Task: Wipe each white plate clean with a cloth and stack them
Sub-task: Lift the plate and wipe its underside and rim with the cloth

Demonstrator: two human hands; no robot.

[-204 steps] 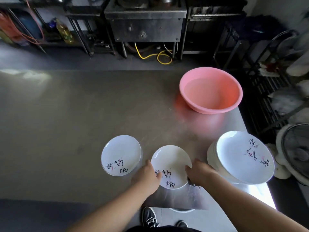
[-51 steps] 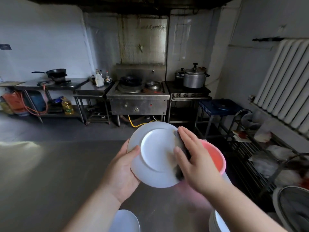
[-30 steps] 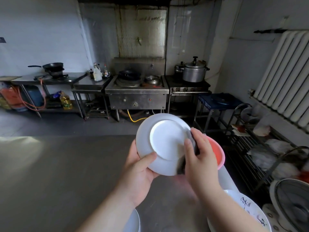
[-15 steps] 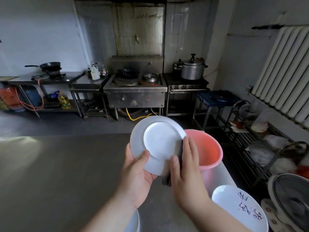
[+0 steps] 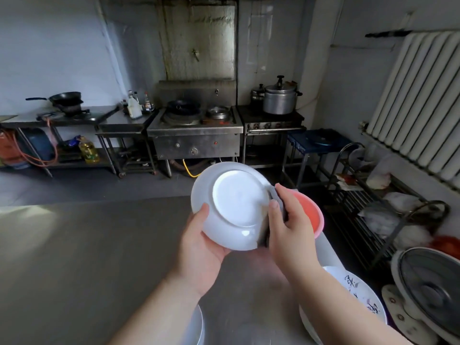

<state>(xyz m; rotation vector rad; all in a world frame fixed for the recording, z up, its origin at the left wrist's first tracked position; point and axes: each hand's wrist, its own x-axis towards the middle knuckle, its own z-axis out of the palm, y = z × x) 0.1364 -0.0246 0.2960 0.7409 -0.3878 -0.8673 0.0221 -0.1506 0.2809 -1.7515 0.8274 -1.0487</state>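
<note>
I hold a white plate (image 5: 234,205) up in front of me, tilted with its underside facing me. My left hand (image 5: 199,247) cups its lower left edge, thumb curled over the rim onto the back and the fingers hidden behind. My right hand (image 5: 288,225) pinches a dark grey cloth (image 5: 275,195) against the plate's right rim, thumb on the near side and fingers wrapped round the far side. Just beyond my right hand, partly hidden by it, sits a pink basin (image 5: 315,215) on the steel table (image 5: 87,257). Below my right forearm lies a stack of white plates (image 5: 358,302) with dark painted marks on the top one. Below my left forearm the edge of another white plate (image 5: 199,327) shows at the bottom of the view.
</note>
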